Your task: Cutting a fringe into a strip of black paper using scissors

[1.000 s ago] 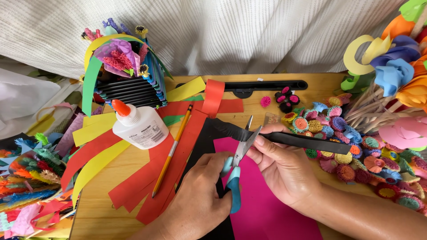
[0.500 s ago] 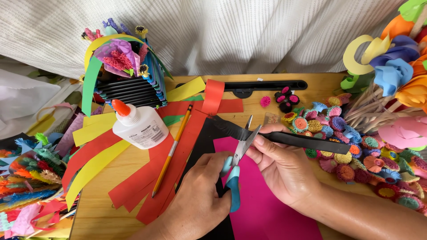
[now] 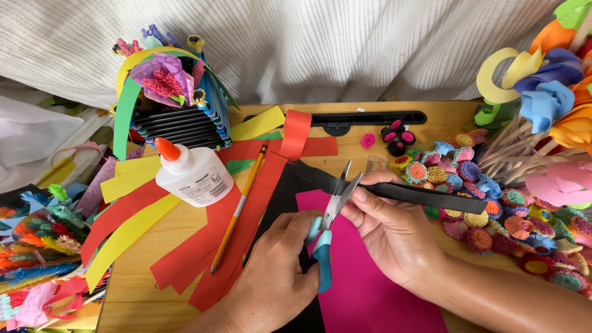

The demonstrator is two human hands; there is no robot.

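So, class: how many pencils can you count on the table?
1. The single pencil lies slanted on the red paper strips, between the glue bottle and the left hand. More could be hidden under the paper.

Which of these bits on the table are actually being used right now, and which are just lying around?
In use:
- scissors, in the left hand
- black paper strip, in the right hand, one end fringed

Lying about:
- glue bottle
- pencil
- red strips and yellow strips
- pink sheet
- rolled paper flowers
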